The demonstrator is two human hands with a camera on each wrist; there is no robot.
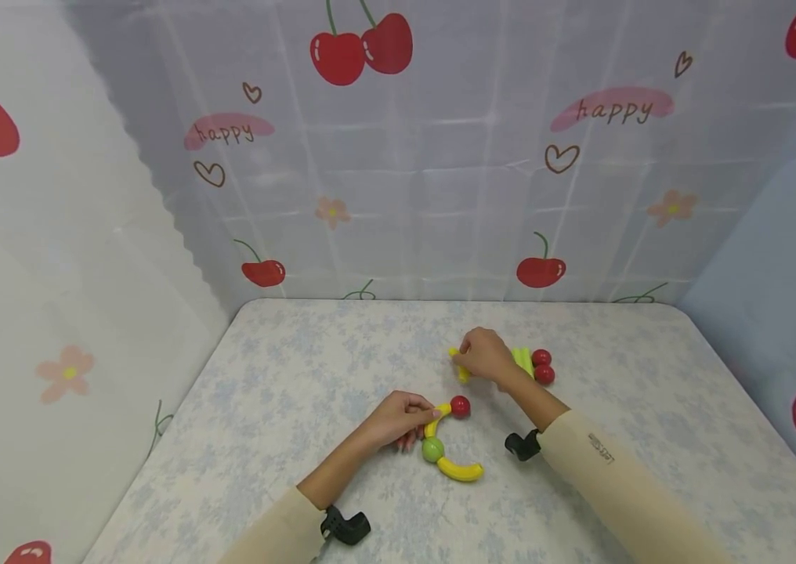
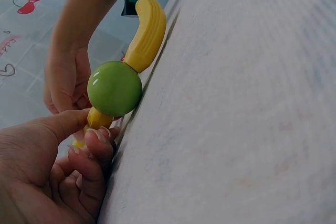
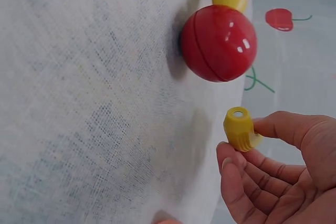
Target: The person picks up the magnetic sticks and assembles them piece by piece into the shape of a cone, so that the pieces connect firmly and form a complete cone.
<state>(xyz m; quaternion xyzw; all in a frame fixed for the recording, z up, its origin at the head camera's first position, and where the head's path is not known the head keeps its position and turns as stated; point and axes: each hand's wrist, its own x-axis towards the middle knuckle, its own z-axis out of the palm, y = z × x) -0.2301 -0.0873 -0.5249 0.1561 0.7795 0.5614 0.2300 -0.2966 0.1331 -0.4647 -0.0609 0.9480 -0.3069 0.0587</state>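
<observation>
A joined chain of toy pieces lies on the table: a red ball (image 1: 460,406), a curved yellow rod (image 1: 431,428), a green ball (image 1: 432,450) and another curved yellow rod (image 1: 461,471). My left hand (image 1: 396,419) pinches the rod between the red and green balls with thumb and fingers. Farther back, my right hand (image 1: 486,356) pinches a separate curved yellow rod (image 3: 240,129). The right wrist view shows a shiny round spot in that rod's end, apart from the red ball (image 3: 219,43). Part of the left-held rod is hidden by fingers.
Pale green-yellow rods (image 1: 523,361) lie beyond my right wrist, partly covered by it. Two red balls (image 1: 543,366) sit beside them. The patterned table (image 1: 285,360) ends at a cherry-printed curtain (image 1: 412,172) at the back.
</observation>
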